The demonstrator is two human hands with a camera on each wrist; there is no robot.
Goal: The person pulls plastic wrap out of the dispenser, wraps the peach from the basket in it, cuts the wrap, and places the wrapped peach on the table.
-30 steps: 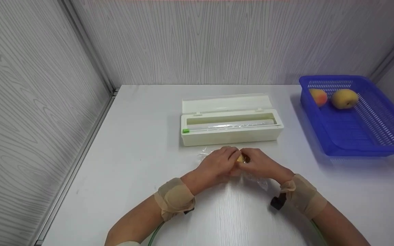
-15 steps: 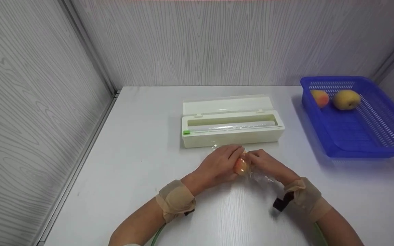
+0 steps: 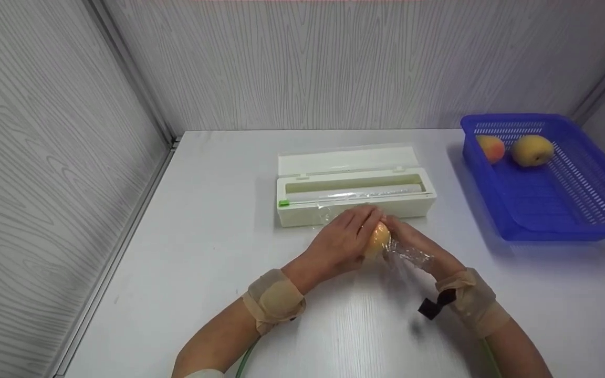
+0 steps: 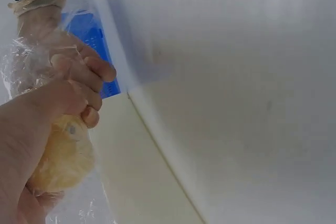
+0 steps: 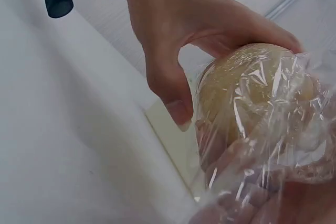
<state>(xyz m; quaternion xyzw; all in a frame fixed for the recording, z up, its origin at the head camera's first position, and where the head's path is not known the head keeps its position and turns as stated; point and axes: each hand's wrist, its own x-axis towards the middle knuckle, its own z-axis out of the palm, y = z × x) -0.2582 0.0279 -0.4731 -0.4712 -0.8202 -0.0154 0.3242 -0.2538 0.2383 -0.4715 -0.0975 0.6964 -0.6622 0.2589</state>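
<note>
Between both hands, in front of the box, is a round yellow fruit with an orange-red blush, wrapped in clear cling film. My left hand grips it from the left, thumb on one side and fingers on the other. My right hand holds its far right side; in the left wrist view its curled fingers meet the top of the fruit. A loose tail of film lies toward my right wrist, and more film sticks out past my left knuckles. The right fingers are partly veiled by film in the right wrist view.
A white cling film box, lid raised, holds a roll just beyond the hands. At the right, a blue basket contains a yellow fruit and a red-blushed one. Panels stand behind and left of the white table.
Both hands and the fruit have shifted slightly away, toward the box. The fruit shows more between the hands. The right fingers have gone from pinching near the film to the fruit's far side.
</note>
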